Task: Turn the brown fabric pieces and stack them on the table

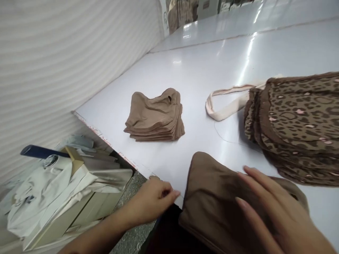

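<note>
Head view looks down on a wide white table (pixel 206 70) that runs from the near edge far back. At the left rises a big ribbed white roll (pixel 66 49), and under it, near left, sits a box (pixel 79 197) heaped with pale scraps (pixel 39 190).

On the right of the table lies a thick leopard stack (pixel 299 127), with a cream strap (pixel 227 102) looped out from its left side. Left of that, well apart, a neat brown stack (pixel 155 116) rests mid-table.

Nearest of all, a brown piece (pixel 214 204) lies at the near edge, partly hanging over it.

The right hand (pixel 275 215) lies flat on that piece, palm down, fingers long and slightly spread, pointing far-left; it presses rather than grips, holding nothing closed.

The left hand (pixel 156 199) comes in from the near left, forearm angled up toward the table edge, wrist bent. Its fingers are curled with fingertips pinched together just beside the left border of the brown piece; whether anything is caught between them I cannot tell.
</note>
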Available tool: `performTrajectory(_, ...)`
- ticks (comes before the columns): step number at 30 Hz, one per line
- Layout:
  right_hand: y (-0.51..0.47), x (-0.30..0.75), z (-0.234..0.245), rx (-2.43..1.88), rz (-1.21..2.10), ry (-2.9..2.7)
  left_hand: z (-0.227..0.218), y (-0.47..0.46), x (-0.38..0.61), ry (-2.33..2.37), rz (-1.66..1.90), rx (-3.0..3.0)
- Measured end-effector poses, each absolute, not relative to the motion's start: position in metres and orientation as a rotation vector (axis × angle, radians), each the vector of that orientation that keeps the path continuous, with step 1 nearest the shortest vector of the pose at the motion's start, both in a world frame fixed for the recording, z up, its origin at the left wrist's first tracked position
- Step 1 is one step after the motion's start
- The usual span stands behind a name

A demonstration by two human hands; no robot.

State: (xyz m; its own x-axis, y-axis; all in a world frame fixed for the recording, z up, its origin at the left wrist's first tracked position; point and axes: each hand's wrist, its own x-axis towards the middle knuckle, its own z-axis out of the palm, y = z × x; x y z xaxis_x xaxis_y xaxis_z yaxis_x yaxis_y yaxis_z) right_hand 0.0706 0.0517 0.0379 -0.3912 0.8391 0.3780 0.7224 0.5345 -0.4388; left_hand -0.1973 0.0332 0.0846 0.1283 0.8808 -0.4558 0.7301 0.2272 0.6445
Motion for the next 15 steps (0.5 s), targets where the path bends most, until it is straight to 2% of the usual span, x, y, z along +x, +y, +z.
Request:
performTrajectory(3, 0.061, 0.034, 0.034, -1.114, 0.193, -2.38, 0.073, 0.011, -0.188, 1.419, 0.121, 1.154)
performTrajectory(8, 0.073, 0.014, 0.012, -1.136, 0.154, -2.468, 0.039, -0.007, -0.174, 1.298, 0.268, 0.776)
performTrajectory(12, 0.076, 0.029, 0.022, -1.164, 0.254, -2.49, 0.046, -0.004, -0.174, 1.394, 0.122, 0.94)
performTrajectory(15, 0.069, 0.07, 0.03, -1.388, 0.398, -2.121, 0.065, 0.008, -0.18, 1.483, -0.025, 1.328)
